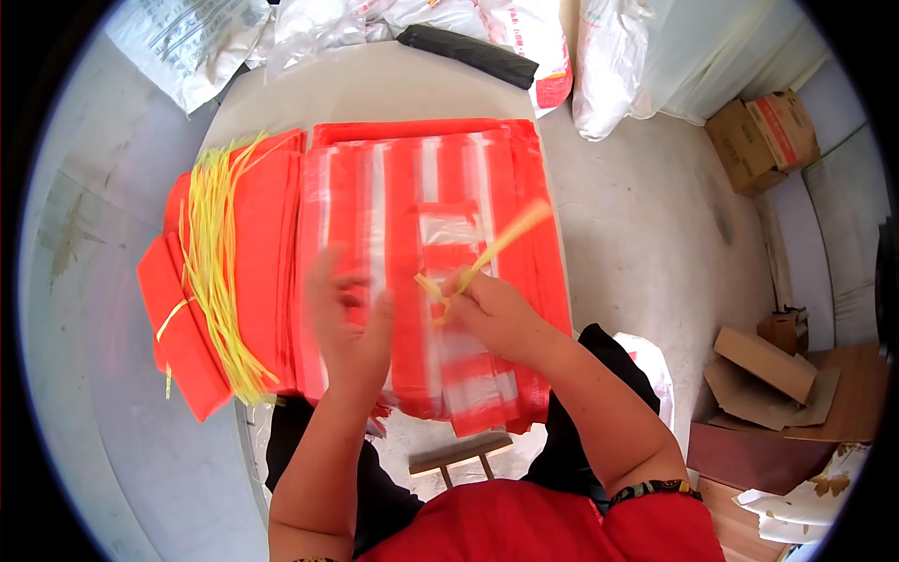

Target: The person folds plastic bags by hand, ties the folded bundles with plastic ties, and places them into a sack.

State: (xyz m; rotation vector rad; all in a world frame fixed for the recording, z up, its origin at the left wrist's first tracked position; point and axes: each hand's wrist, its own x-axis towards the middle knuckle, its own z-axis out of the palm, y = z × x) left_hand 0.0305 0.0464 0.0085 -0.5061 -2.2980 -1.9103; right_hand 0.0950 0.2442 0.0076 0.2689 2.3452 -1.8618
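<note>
Pinched in my right hand (pixel 496 317) is a yellow plastic strip (pixel 515 228); one end sticks out up and to the right, and a loop bends left below the fingers. The strip is over a narrow folded bundle of red and clear plastic bags (pixel 451 228), which lies on a large stack of red plastic bags with clear stripes (pixel 403 187). My left hand (pixel 348 328), smeared by motion, hovers above the stack's left part with thumb and fingers apart. Nothing shows in it.
Many yellow strips (pixel 217 253) lie across another red stack (pixel 272 197) at left, beside a tied red bundle (pixel 183 328). A black roll (pixel 468 54) rests on the table's far edge (pixel 281 94). White sacks (pixel 609 66) stand behind; cardboard boxes (pixel 763 140) are at right.
</note>
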